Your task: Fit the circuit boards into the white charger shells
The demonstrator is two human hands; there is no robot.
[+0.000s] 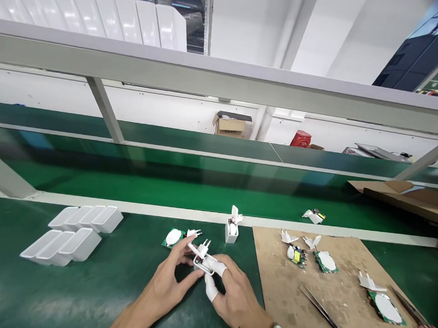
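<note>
Head view, left hand (166, 283) curled, thumb extended

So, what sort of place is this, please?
Probably an electronics assembly workshop: circuit boards lie on a brown sheet, white cases sit in two rows, and a green belt-like surface runs behind.
</note>
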